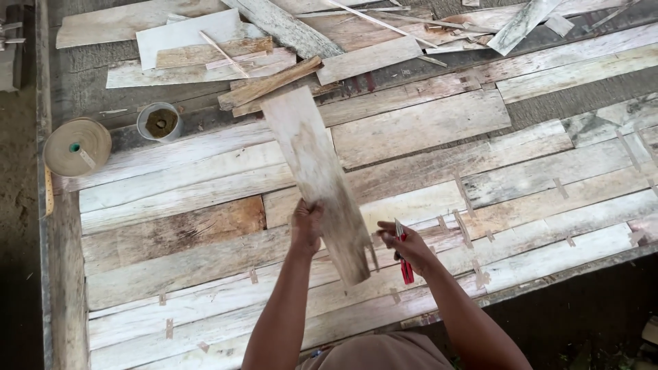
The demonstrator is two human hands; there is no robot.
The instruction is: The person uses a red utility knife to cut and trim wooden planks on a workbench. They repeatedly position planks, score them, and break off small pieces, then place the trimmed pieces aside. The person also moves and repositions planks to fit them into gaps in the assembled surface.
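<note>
A long pale strip of wood veneer (pixel 312 164) lies slanted over the sheet of joined veneer pieces (pixel 439 127). My left hand (pixel 306 226) grips that strip by its left edge near the lower end. My right hand (pixel 410 248) is just right of the strip's lower end, closed around a red-handled cutter (pixel 404 255) whose blade points up. Small strips of brown tape (pixel 465 199) bridge the seams between the joined pieces.
A roll of brown paper tape (pixel 75 146) and a small round pot of dark paste (pixel 160 122) sit at the left. Loose veneer offcuts (pixel 271 83) pile along the far side. The table edge (pixel 548 277) runs at lower right, dark ground beyond.
</note>
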